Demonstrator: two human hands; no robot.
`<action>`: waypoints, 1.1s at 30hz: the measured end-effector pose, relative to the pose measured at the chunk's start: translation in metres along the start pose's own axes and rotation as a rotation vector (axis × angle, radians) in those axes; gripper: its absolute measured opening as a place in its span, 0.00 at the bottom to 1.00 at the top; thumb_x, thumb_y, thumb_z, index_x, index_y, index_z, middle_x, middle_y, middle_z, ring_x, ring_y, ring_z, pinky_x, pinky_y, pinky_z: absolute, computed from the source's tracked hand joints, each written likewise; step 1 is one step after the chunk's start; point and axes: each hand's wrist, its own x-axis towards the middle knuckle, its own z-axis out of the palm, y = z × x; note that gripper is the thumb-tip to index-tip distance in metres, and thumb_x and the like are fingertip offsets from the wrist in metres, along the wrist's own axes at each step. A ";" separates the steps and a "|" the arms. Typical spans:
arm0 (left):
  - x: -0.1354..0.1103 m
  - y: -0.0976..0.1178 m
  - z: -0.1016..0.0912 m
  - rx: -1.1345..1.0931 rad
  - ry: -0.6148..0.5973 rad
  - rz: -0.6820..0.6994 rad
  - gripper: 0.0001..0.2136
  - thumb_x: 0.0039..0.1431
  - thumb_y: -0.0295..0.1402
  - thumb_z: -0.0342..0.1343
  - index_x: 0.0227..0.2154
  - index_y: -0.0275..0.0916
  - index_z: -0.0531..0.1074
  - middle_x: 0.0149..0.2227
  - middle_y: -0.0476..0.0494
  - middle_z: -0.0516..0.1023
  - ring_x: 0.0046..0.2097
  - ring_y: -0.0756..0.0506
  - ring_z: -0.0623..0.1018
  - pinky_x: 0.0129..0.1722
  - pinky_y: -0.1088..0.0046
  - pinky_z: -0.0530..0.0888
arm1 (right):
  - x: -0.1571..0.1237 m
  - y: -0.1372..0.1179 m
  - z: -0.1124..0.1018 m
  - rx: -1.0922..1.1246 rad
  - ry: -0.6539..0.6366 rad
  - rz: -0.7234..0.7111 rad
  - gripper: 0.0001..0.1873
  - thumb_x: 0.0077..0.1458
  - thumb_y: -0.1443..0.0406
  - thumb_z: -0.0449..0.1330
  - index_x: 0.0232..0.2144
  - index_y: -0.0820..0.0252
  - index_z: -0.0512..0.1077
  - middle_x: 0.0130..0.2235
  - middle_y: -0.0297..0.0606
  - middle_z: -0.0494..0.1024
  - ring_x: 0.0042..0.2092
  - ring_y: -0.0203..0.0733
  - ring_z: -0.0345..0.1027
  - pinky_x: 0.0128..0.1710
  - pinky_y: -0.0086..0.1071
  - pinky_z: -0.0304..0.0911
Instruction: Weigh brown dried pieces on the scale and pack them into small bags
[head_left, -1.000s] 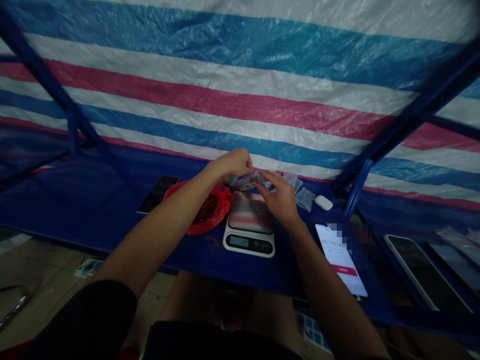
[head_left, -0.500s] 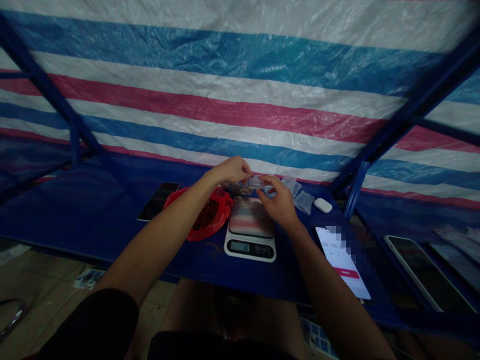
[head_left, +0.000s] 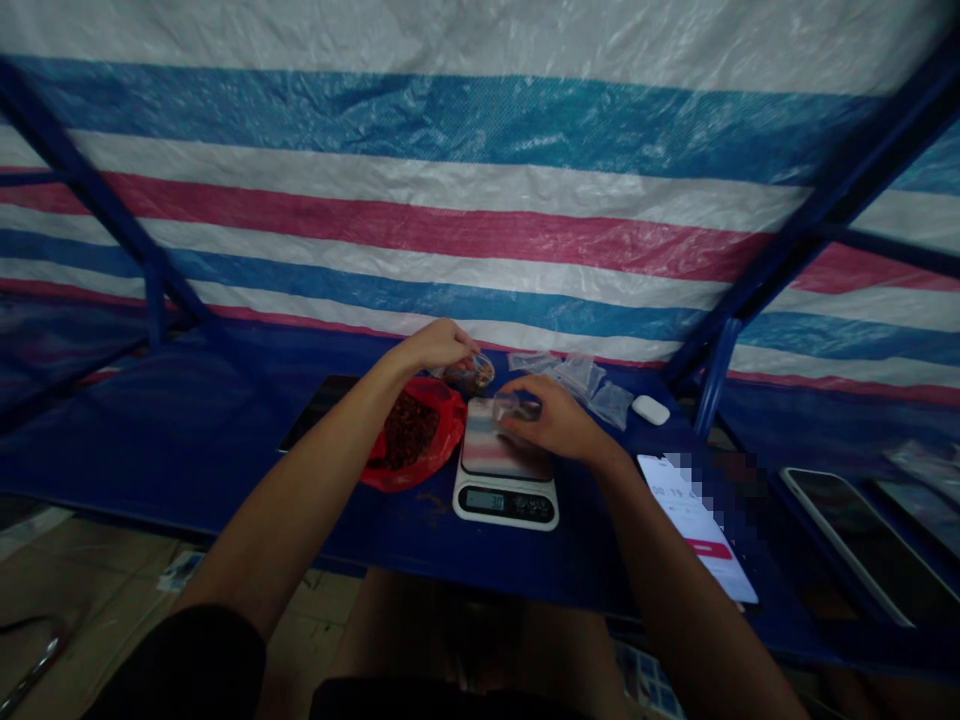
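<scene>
The hands have parted, centre frame: left hand point(head_left: 433, 346) grips a red-filled clear plastic packet point(head_left: 469, 374); right hand point(head_left: 553, 420) pinches clear plastic film point(head_left: 517, 407) above the white digital scale point(head_left: 505, 503).

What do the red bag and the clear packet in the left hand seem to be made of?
The red bag looks like thin, glossy plastic film, softly creased with a sheen. The clear packet in the left hand looks like transparent plastic, since its dark contents show through; whether it's film or rigid is hard to tell.
</scene>
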 end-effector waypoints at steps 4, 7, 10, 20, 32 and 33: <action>-0.008 -0.009 -0.004 0.041 -0.016 0.062 0.13 0.56 0.30 0.61 0.41 0.36 0.88 0.29 0.43 0.85 0.28 0.47 0.78 0.29 0.73 0.70 | 0.004 -0.003 0.003 0.033 0.080 0.010 0.27 0.52 0.54 0.76 0.53 0.51 0.81 0.57 0.46 0.84 0.59 0.59 0.76 0.62 0.60 0.68; -0.008 -0.014 0.001 0.038 0.096 0.135 0.10 0.59 0.33 0.62 0.38 0.38 0.87 0.33 0.44 0.87 0.34 0.46 0.81 0.34 0.73 0.74 | 0.017 -0.003 0.005 0.112 0.207 0.052 0.15 0.61 0.56 0.69 0.48 0.53 0.83 0.50 0.44 0.87 0.51 0.53 0.81 0.55 0.51 0.74; -0.005 -0.015 0.006 -0.007 0.195 0.190 0.09 0.60 0.33 0.63 0.37 0.38 0.87 0.39 0.43 0.89 0.40 0.44 0.84 0.42 0.72 0.76 | 0.036 0.001 0.004 0.135 0.160 0.092 0.09 0.61 0.59 0.67 0.39 0.57 0.84 0.41 0.41 0.88 0.42 0.49 0.81 0.45 0.43 0.75; -0.010 -0.019 0.016 -0.155 0.296 0.238 0.11 0.64 0.35 0.63 0.44 0.37 0.86 0.45 0.40 0.89 0.45 0.42 0.85 0.48 0.69 0.77 | 0.081 0.009 -0.031 0.085 0.029 0.033 0.11 0.60 0.59 0.64 0.33 0.58 0.85 0.33 0.39 0.87 0.35 0.46 0.77 0.37 0.38 0.69; -0.006 -0.030 0.036 -0.313 0.516 0.201 0.14 0.66 0.33 0.61 0.51 0.36 0.81 0.47 0.39 0.87 0.49 0.43 0.84 0.54 0.67 0.78 | 0.098 0.026 -0.036 0.183 -0.017 0.065 0.15 0.56 0.53 0.66 0.33 0.59 0.84 0.33 0.39 0.85 0.33 0.45 0.74 0.35 0.37 0.67; -0.004 -0.033 0.039 -0.379 0.535 0.227 0.15 0.65 0.35 0.62 0.52 0.35 0.80 0.47 0.38 0.86 0.49 0.42 0.84 0.54 0.66 0.78 | 0.098 0.026 -0.035 0.193 -0.010 0.063 0.16 0.56 0.53 0.66 0.33 0.59 0.84 0.33 0.39 0.85 0.33 0.44 0.73 0.35 0.37 0.67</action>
